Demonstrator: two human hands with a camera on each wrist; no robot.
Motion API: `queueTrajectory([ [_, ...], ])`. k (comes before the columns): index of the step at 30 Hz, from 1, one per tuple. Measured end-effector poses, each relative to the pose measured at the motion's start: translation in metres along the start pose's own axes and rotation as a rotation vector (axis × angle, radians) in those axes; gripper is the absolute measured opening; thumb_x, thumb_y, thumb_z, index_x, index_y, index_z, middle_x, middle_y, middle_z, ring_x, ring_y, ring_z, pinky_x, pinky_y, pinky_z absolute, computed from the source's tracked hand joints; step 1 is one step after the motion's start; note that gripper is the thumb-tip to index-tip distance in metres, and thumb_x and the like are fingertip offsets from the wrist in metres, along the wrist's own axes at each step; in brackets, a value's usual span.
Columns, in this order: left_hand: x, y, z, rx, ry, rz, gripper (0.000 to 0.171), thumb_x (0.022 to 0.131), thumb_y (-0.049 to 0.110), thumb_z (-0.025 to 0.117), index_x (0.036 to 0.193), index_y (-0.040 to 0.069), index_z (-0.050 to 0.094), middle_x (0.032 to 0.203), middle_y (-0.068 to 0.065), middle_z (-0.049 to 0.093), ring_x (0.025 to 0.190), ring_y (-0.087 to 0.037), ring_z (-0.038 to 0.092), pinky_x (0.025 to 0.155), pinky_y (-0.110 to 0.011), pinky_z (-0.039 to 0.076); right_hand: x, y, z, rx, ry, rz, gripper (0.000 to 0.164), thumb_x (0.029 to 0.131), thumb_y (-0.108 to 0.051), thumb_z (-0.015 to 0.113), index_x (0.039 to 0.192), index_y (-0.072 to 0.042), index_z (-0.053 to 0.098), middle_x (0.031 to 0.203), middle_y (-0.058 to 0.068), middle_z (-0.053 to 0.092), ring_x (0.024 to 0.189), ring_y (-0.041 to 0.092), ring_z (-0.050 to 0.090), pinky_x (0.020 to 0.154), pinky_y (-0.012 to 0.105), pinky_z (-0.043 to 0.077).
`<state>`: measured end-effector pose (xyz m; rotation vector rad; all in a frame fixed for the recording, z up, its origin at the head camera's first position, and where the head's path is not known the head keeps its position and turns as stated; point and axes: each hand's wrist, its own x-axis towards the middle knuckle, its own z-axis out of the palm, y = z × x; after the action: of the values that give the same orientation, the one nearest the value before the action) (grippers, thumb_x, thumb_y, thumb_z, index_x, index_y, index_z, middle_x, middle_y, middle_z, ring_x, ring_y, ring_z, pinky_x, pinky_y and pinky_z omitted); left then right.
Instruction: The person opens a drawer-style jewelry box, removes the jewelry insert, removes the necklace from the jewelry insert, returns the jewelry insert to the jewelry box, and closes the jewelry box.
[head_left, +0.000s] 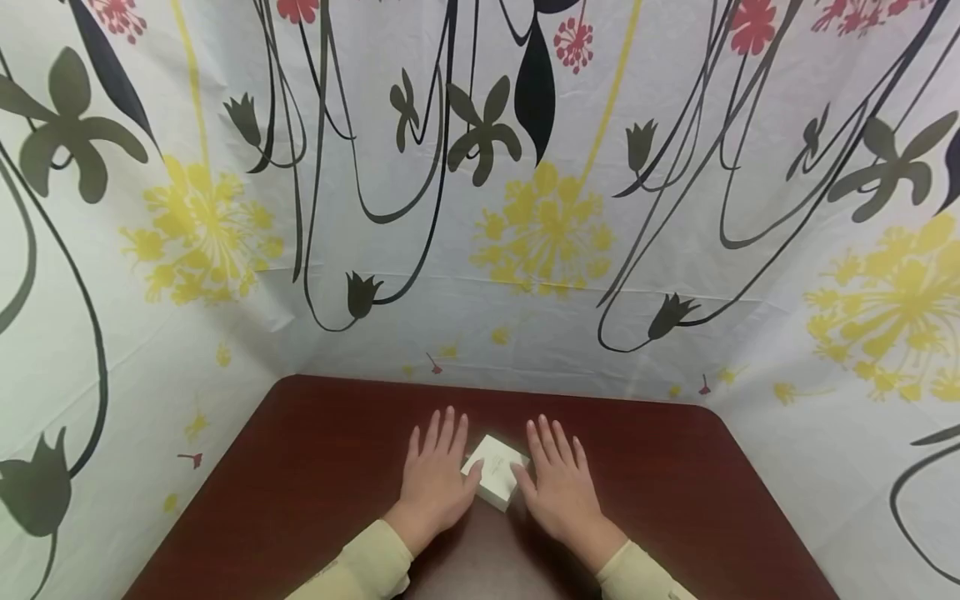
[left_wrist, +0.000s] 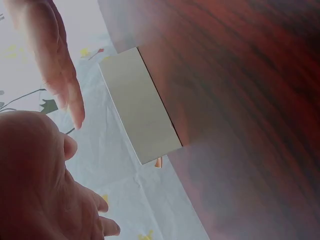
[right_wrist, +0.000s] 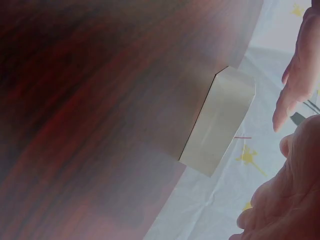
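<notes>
A small white box [head_left: 497, 468] lies flat on the table, turned at an angle, between the two hands. On its left is the left hand [head_left: 435, 482], palm down with straight fingers pointing forward. The right hand [head_left: 561, 487] mirrors it on the other side, fingers also straight. From the head, both thumbs overlap the box's side edges. The left wrist view shows a gap between the box [left_wrist: 141, 107] and the left hand [left_wrist: 40, 180]. A similar gap separates the box [right_wrist: 217, 122] from the right hand [right_wrist: 287, 195] in the right wrist view. Neither hand grips anything.
The dark red wooden table [head_left: 322, 467] has rounded far corners. White cloth [head_left: 420, 250] printed with flowers and stems hangs behind the table and along both sides. Light-coloured sleeves [head_left: 367, 558] cover both forearms.
</notes>
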<state>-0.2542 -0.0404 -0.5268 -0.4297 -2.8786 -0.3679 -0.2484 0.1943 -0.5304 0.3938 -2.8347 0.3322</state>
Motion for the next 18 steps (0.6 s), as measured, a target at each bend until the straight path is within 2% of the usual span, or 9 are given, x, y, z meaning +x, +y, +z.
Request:
queueTrajectory([
  [5,0.001,0.0,-0.001,-0.026,0.004,0.005,0.077,0.114,0.057,0.044,0.175,0.011,0.031,0.183,-0.015,0.02,0.169,-0.039,0.018,0.131,-0.066,0.019,0.001,0.0,0.001,0.008,-0.015,0.003,0.079,0.115,-0.059,0.046,0.174,-0.007,0.032,0.181,0.015,0.025,0.168,0.038,0.018,0.132,0.065,0.016],
  [9,0.004,0.0,0.0,-0.072,0.025,0.007,0.074,0.113,0.054,0.048,0.171,0.008,0.04,0.179,-0.019,0.03,0.163,-0.041,0.032,0.127,-0.065,0.031,0.003,0.0,0.002,0.025,-0.007,0.004,0.084,0.112,-0.063,0.051,0.172,-0.006,0.037,0.175,0.022,0.037,0.166,0.041,0.027,0.131,0.064,0.021],
  [11,0.006,-0.001,0.0,-0.112,0.056,0.013,0.071,0.111,0.051,0.053,0.164,0.004,0.05,0.17,-0.021,0.044,0.154,-0.041,0.046,0.12,-0.063,0.041,0.003,0.0,0.003,0.037,0.006,0.002,0.086,0.109,-0.064,0.056,0.17,-0.004,0.041,0.17,0.024,0.044,0.162,0.043,0.033,0.13,0.064,0.025],
  [14,0.01,-0.003,0.0,-0.196,0.109,0.022,0.058,0.108,0.044,0.062,0.148,0.001,0.063,0.148,-0.02,0.063,0.134,-0.038,0.063,0.107,-0.059,0.053,0.004,0.0,0.004,0.064,0.03,-0.006,0.088,0.106,-0.064,0.062,0.166,-0.002,0.046,0.165,0.025,0.05,0.156,0.045,0.043,0.126,0.064,0.034],
  [18,0.013,-0.007,-0.001,-0.337,0.149,0.02,0.041,0.105,0.033,0.07,0.134,0.005,0.07,0.129,-0.011,0.07,0.116,-0.031,0.07,0.096,-0.053,0.059,0.005,0.0,0.005,0.1,0.063,-0.031,0.09,0.102,-0.063,0.07,0.161,0.003,0.051,0.157,0.027,0.056,0.147,0.045,0.053,0.117,0.063,0.045],
])
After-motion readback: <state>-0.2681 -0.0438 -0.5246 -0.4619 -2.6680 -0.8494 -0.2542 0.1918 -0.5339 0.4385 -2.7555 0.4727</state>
